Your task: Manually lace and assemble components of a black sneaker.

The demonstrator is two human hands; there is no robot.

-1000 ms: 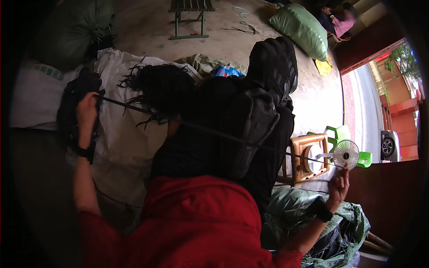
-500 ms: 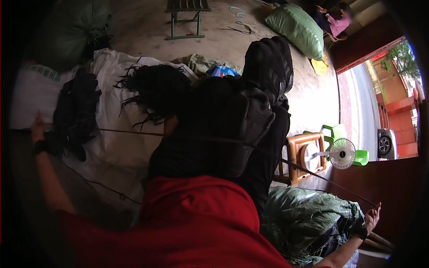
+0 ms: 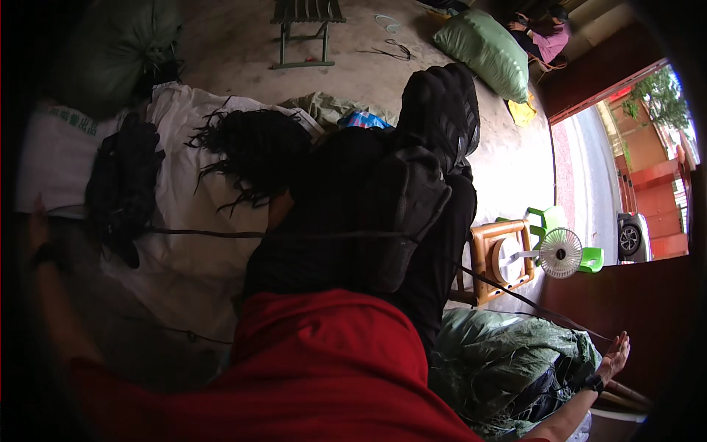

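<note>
A long thin dark cord (image 3: 324, 234) runs across my lap from the left side up to my right hand (image 3: 616, 357) at the far right. It meets that hand by the thumb, and the fingers there are stretched straight. My left hand (image 3: 37, 225) is at the far left in dim light, fingers pointing up, beside a black bundle (image 3: 127, 180). Where the cord goes past this bundle is too dark to follow. Another dark line (image 3: 193, 335) passes low on the left. A black padded item (image 3: 383, 221) rests on my black-trousered legs, with a stack of similar black pieces (image 3: 442, 110) beyond it.
Black strips (image 3: 254, 147) lie on a white sheet (image 3: 173, 121). A small white fan (image 3: 560, 253) stands by a bamboo stool (image 3: 479, 247) on the right, above green sacking (image 3: 508, 353). Farther off are a folding stool (image 3: 303, 55), a green sack (image 3: 482, 55) and a seated person (image 3: 549, 37).
My left hand has moved outward to the left. My right hand's fingers have straightened. The cord's left stretch is lower and looks thicker.
</note>
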